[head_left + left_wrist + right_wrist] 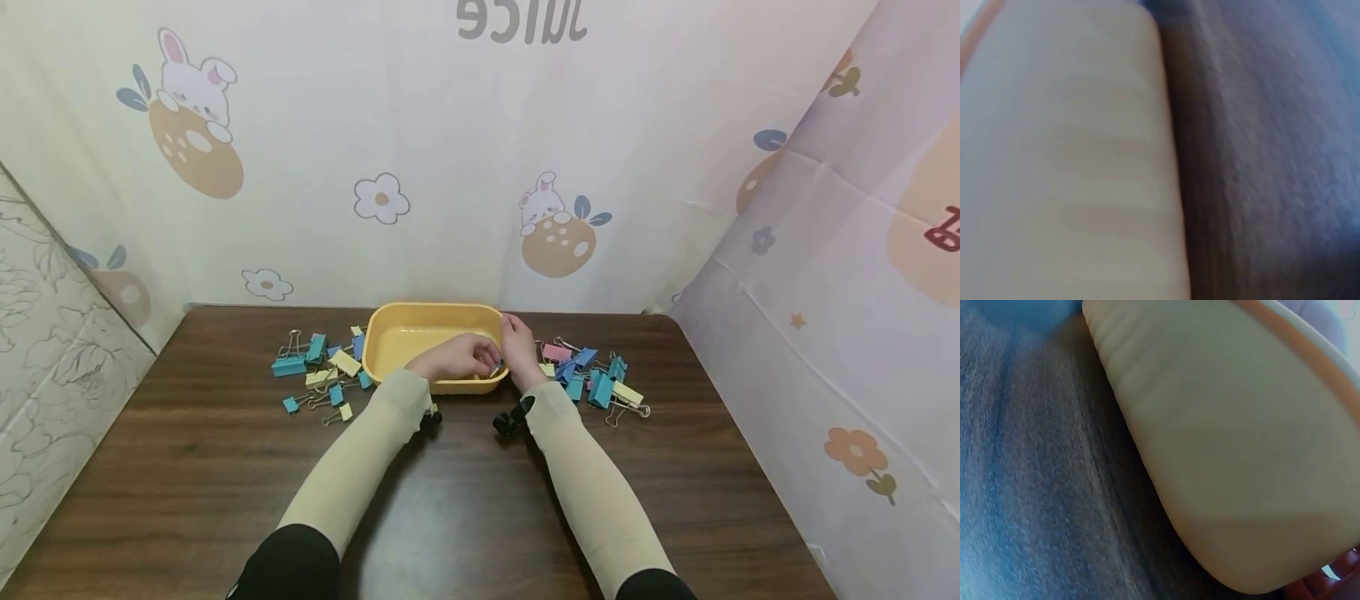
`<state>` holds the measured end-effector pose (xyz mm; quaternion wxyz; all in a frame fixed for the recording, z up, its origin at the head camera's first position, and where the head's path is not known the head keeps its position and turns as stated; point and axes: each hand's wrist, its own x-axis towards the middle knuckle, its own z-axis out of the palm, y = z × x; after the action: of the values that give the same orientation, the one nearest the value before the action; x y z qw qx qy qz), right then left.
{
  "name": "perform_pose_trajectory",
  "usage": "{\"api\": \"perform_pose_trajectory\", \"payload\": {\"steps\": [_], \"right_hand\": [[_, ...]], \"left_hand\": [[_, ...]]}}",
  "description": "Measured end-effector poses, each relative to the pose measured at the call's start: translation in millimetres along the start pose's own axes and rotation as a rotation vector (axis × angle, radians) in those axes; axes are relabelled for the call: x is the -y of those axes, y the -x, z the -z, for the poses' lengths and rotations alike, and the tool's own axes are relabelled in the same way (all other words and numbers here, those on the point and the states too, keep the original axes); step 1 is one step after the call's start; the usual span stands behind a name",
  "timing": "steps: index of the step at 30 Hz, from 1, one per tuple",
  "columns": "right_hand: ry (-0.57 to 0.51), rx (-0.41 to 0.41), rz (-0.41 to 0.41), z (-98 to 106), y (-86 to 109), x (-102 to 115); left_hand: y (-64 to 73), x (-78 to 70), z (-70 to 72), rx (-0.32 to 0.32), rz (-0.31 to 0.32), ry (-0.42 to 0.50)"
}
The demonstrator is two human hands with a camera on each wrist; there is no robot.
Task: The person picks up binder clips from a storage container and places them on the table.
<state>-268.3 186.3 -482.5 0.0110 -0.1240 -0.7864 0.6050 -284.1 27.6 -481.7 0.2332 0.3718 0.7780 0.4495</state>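
A yellow plastic tray [405,312] stands near the back of the table. My left hand [456,357] reaches over its right half, with the fingers bent down toward the inside. By those fingertips shows a small bluish and pale yellow bit, too small to make out. At the tray's right end is my right hand [519,348], its fingers by the rim; its thumb and any hold are hidden. The left wrist view is filled mostly by the pale tray wall [1079,162]. In the right wrist view, fingers [1313,589] appear at the tray wall's lower end, blurred.
Binder clips in teal, blue and yellow [345,362] lie loosely left of the tray. Another heap of binder clips [600,387], teal, blue, yellow and pink, lies right of it, close to my right hand. A patterned curtain [450,125] hangs behind the brown wooden table [480,508].
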Motion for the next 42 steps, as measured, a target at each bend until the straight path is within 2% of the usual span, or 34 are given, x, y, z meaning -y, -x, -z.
{"api": "perform_pose_trajectory", "payload": {"steps": [6, 11, 21, 26, 29, 33, 37, 42], "right_hand": [[0.013, 0.003, -0.010, -0.8, 0.2, -1.8], [0.016, 0.005, -0.019, -1.4, 1.9, -1.7], [0.013, -0.003, -0.026, -3.3, 1.6, -1.8], [0.016, -0.001, -0.026, -2.1, 2.1, -1.2], [0.019, -0.003, -0.018, -1.5, 2.0, -1.1], [0.018, -0.008, -0.009, -1.0, 1.8, -1.7], [0.012, -0.007, -0.015, -1.2, 1.3, -1.3], [0.010, -0.005, -0.027, -1.9, 1.3, -0.3]], "left_hand": [[5.3, -0.1, 2.5, 0.058, 0.023, 0.152], [9.3, 0.1, 4.0, 0.087, 0.075, 0.256], [11.3, 2.1, 8.1, 0.094, 0.010, 0.164], [19.9, -2.0, 14.5, 0.044, 0.031, 0.156], [27.8, -2.2, 21.3, 0.002, 0.063, 0.193], [39.9, -2.1, 32.0, -0.053, 0.057, 0.214], [56.7, -6.9, 45.0, -0.117, 0.040, 0.152], [87.0, -18.3, 63.9, -0.181, 0.037, 0.081]]}}
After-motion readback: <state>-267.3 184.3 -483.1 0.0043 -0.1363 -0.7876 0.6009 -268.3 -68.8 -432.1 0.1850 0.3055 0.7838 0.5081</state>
